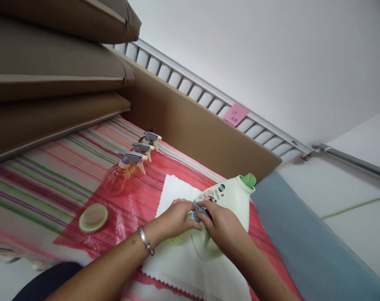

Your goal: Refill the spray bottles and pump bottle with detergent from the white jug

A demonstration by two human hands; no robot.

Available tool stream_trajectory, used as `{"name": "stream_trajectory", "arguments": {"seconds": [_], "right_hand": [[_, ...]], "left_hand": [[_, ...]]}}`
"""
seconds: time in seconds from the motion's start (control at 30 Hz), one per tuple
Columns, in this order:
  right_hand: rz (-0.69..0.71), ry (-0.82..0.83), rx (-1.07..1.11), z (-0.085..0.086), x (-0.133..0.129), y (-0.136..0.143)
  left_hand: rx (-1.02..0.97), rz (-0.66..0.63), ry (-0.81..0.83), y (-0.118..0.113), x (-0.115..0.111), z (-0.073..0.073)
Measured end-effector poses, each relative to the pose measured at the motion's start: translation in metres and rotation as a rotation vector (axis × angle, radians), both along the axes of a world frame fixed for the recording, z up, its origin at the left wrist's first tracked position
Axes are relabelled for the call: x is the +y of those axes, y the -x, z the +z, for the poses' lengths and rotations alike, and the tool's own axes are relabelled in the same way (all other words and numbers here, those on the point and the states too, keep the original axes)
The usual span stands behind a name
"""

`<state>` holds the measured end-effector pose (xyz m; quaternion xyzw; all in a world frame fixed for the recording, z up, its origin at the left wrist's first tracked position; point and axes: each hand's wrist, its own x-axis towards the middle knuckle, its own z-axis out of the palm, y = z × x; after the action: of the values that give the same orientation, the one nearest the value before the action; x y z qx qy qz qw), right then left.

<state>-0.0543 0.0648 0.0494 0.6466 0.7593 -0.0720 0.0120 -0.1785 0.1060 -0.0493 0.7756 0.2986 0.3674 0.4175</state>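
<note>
My right hand (224,221) is closed on a grey trigger spray head (203,210). Close against it, my left hand (177,218) has its fingers wrapped around the neck of a spray bottle (178,239). Most of that bottle is hidden behind my left hand and wrist; a yellow-green part of it shows below. Just behind my hands stands a large pale green jug (236,198) with a printed label and a bright green spout (249,180). The bottle and the jug are over a white cloth (190,274) with zigzag edges.
Several spray bottles (115,177) with grey trigger heads stand in a row at the left. A pale green round lid (93,218) lies nearer to me. Beneath are a red sheet (140,200) and a striped cloth (24,200). Stacked cushions (52,58) and a tan board (190,121) border it.
</note>
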Motion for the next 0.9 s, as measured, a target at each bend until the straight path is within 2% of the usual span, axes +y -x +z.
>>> {"name": "stream_trajectory", "arguments": {"seconds": [0.07,0.1,0.13,0.23,0.3,0.47,0.53,0.63,0.7,0.8,0.83,0.9], "right_hand": [[0.018,-0.006,0.012,-0.0003,-0.0001,-0.0004],[0.020,-0.010,0.015,-0.0004,-0.0001,-0.0005],[0.019,-0.014,0.016,-0.0004,0.0000,-0.0006],[0.016,-0.009,0.017,-0.0005,0.0008,-0.0008],[0.016,-0.004,0.022,-0.0007,0.0011,-0.0014],[0.007,-0.004,0.025,-0.0006,0.0011,-0.0026],[0.000,-0.002,0.025,-0.0003,0.0014,-0.0025],[-0.002,0.007,0.022,-0.0004,0.0018,-0.0027],[0.002,0.015,0.023,-0.0008,0.0015,-0.0032],[-0.003,0.014,0.026,-0.0010,0.0010,-0.0036],[-0.004,0.011,0.027,-0.0008,0.0008,-0.0035],[-0.010,0.007,0.024,-0.0001,0.0008,-0.0025]], "left_hand": [[-0.059,-0.118,0.031,0.0037,0.0027,-0.0015],[-0.073,-0.124,0.041,0.0044,0.0026,-0.0025],[-0.069,-0.087,0.050,0.0041,0.0016,-0.0034],[-0.014,0.137,0.064,0.0002,-0.0021,-0.0059],[-0.001,0.173,0.045,-0.0007,-0.0017,-0.0067],[-0.039,-0.097,0.011,0.0039,0.0018,-0.0054],[-0.030,-0.041,0.042,0.0019,-0.0013,-0.0052],[-0.026,0.143,0.067,-0.0028,-0.0049,-0.0062],[-0.047,0.107,0.052,-0.0023,-0.0034,-0.0069],[-0.085,-0.099,0.057,0.0025,0.0004,-0.0070],[-0.089,-0.118,0.065,0.0033,0.0003,-0.0071],[-0.080,-0.047,0.079,0.0021,-0.0021,-0.0079]]}}
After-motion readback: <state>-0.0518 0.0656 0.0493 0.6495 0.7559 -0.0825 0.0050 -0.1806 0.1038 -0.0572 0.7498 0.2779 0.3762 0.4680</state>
